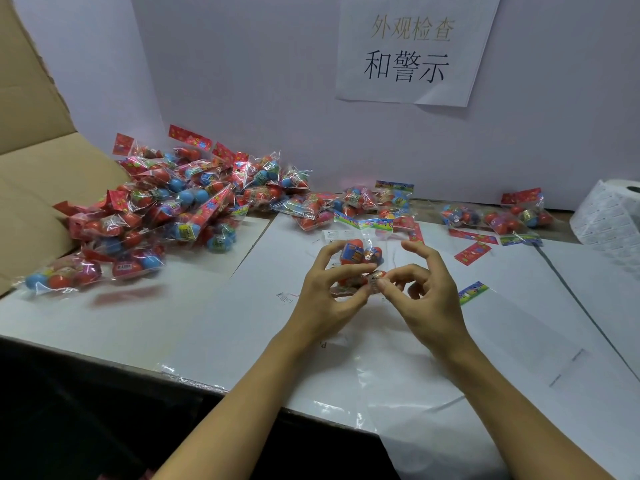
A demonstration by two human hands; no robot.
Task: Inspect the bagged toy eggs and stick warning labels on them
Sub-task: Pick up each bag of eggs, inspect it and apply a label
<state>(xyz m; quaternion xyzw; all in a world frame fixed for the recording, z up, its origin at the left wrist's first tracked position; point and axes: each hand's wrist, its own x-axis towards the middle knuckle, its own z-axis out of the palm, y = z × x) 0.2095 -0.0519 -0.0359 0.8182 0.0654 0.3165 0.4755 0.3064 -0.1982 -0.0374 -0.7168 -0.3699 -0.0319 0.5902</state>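
Note:
A clear bag of red toy eggs (360,252) is held up over the white table (214,317) at the centre. My left hand (325,296) grips the bag from the left and below, fingers curled round it. My right hand (424,289) pinches the bag's lower right part at a small white label (373,280) between thumb and forefinger, the other fingers lifted. The bag's colourful header card (363,224) points away from me.
A large pile of bagged eggs (180,206) lies at the left, spilling from a cardboard box (31,188). More bags (498,216) lie along the back wall. A roll of white labels (609,213) stands at the right edge. A paper sign (412,50) hangs on the wall.

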